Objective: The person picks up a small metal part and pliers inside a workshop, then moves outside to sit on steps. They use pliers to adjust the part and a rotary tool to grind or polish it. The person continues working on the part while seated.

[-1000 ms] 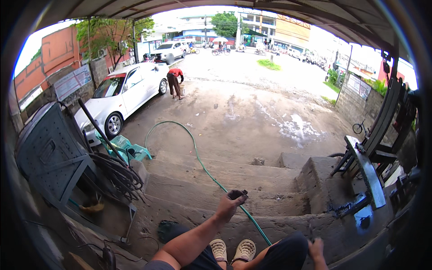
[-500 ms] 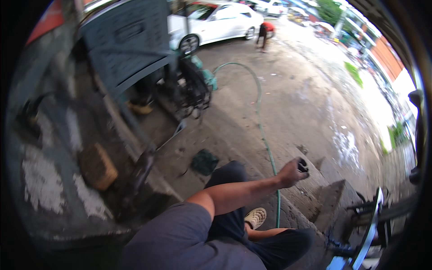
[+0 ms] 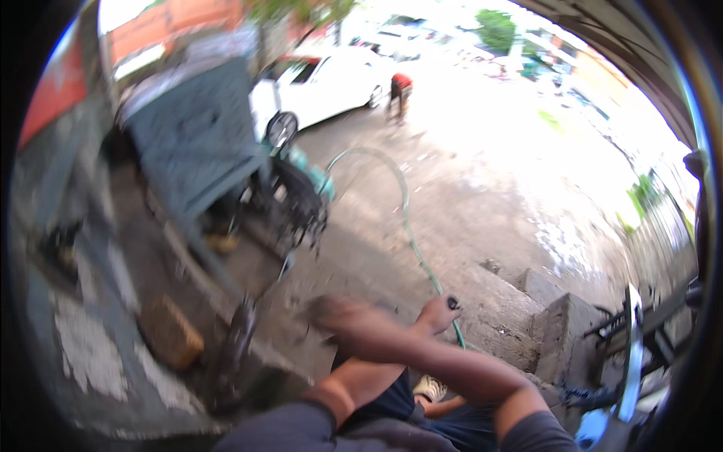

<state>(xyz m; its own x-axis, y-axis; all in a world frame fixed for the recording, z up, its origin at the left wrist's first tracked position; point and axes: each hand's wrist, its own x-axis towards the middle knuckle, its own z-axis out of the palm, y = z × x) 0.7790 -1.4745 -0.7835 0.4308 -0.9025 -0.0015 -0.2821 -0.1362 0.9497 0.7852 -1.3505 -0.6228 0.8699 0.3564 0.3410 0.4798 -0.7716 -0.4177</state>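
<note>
My left forearm reaches up and to the right, and its hand is closed round a small black object with a rounded, seemingly hollow end. I cannot make out its kind. Over that forearm crosses my right arm, whose hand points left above my knee. Motion smears the right hand's fingers, so what they hold, if anything, does not show. Beyond the left hand runs a green hose along the ground. Below the crossed arms a beige clog shows on my foot.
A grey metal stand with dark machinery stands at the left. Nearer lies a brown block. Concrete steps and a bench-like frame are at the right. Farther off, a person in red bends near a white car.
My right arm has come into view, crossing over the left. My left hand, still closed on the black object, has drawn back leftward and down. The view has tilted up.
</note>
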